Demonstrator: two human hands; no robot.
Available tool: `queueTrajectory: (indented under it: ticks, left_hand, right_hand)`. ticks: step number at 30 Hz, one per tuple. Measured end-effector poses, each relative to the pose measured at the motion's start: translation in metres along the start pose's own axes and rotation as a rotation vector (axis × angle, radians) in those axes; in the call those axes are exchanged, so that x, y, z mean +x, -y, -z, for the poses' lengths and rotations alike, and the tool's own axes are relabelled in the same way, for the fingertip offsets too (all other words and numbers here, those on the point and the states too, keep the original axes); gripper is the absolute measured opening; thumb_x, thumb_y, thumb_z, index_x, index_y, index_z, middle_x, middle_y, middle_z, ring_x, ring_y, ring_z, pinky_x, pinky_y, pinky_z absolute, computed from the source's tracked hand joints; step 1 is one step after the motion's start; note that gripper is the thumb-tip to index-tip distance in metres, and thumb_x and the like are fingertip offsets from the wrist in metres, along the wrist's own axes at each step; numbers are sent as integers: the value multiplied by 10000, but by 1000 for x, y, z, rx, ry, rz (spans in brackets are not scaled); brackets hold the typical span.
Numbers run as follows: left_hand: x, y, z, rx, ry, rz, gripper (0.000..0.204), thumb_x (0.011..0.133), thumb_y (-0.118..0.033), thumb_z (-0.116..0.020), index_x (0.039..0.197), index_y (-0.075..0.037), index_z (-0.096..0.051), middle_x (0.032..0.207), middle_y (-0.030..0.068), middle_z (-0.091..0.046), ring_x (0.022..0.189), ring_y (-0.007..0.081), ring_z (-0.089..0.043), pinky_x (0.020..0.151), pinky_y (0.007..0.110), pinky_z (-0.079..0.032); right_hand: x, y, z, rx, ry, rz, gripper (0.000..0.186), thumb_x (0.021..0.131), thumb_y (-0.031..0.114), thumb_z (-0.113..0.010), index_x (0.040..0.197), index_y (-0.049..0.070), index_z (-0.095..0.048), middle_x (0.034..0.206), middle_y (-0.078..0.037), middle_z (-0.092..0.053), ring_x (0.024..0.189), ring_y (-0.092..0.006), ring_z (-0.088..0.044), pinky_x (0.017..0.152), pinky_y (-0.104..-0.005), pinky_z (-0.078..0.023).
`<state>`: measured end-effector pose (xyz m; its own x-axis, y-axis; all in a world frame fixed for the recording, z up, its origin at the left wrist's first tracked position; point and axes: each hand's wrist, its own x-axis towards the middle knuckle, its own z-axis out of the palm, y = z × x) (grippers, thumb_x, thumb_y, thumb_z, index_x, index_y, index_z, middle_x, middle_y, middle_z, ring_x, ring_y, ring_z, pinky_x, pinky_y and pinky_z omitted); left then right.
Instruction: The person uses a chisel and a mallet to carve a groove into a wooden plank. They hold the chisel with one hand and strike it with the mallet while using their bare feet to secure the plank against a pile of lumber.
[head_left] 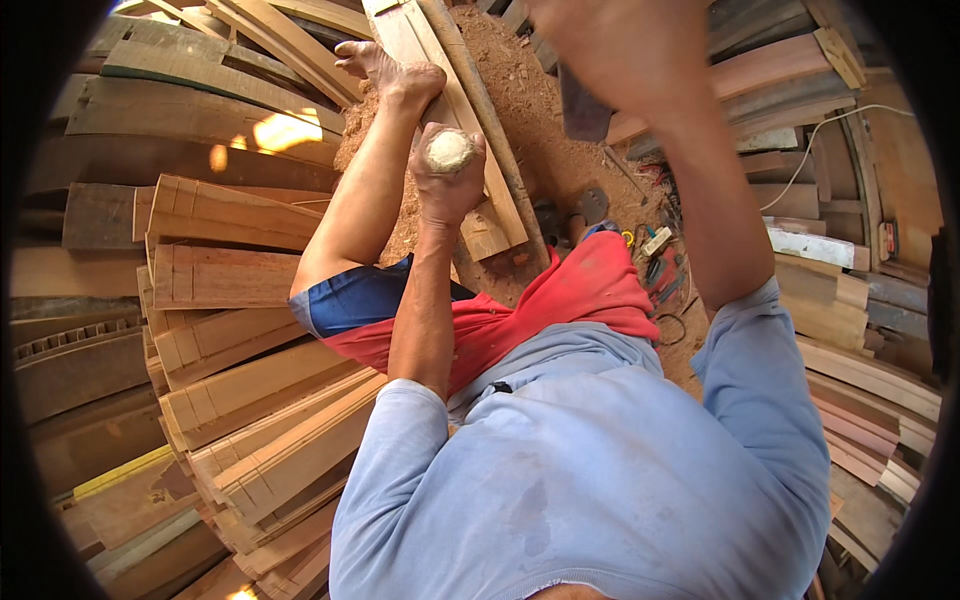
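Note:
My left hand (450,185) is closed around an upright chisel, seen from above by its round, pale, frayed handle end (450,151). Its blade is hidden under my fist. It stands over a long wooden plank (497,228) that runs away from me between my legs. Higher and nearer to the camera, my right hand (625,50) is raised and smeared by motion. A dark, blunt block (584,106), like a mallet head, juts out below that fist, apart from the chisel. My bare left foot (390,75) rests beside the plank's left edge.
Stacked cut boards (235,277) crowd my left side. More timber (850,400) lines the right. Sawdust (510,90) covers the ground around the plank. Cables and small tools (665,265) lie right of my red cloth (590,290). A pale wire (800,165) hangs at the right.

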<state>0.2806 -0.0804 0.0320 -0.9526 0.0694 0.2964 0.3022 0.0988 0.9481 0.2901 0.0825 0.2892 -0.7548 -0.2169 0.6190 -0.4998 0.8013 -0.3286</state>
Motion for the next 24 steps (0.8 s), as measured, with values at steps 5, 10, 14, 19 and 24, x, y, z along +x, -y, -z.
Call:
queueTrajectory:
  ticks: [5,10,14,19,24]
  left_hand:
    - [5,-3,3,61,-5,-181,181,833,-32,-758,997,1,-689,872,95,-728,789,192,-710,714,326,-553]
    - [6,14,5,0,19,-22,154,862,-7,-731,1000,-13,-662,826,55,-693,716,165,-673,657,297,-537]
    - [5,7,12,-62,-41,141,186,905,-28,-739,914,-51,-555,712,-4,-602,637,75,-615,561,237,-492]
    - [2,-7,7,-111,-61,129,219,901,-29,-746,893,-53,-529,687,-12,-576,603,69,-583,537,240,-473]
    - [0,-3,5,-17,-57,26,214,883,-47,-762,914,-26,-551,699,14,-587,624,107,-582,575,269,-484]
  right_hand:
    - [-86,-35,-61,-228,649,-226,321,834,220,-723,1059,2,-653,737,-194,-682,745,-387,-705,699,-464,-582]
    - [-80,-9,-39,97,583,-431,468,815,192,-735,1211,-34,-630,769,-236,-659,809,-421,-682,743,-461,-553]
    - [-77,-15,-32,155,453,-415,568,824,231,-749,1283,-69,-600,831,-266,-651,805,-403,-678,751,-440,-533]
    - [-68,-19,-22,138,256,-313,503,820,246,-756,1137,-108,-593,808,-262,-643,783,-394,-681,735,-449,-528]
    - [-56,-10,-21,128,259,-310,333,804,217,-755,991,-17,-609,740,-225,-641,761,-421,-683,707,-490,-528]
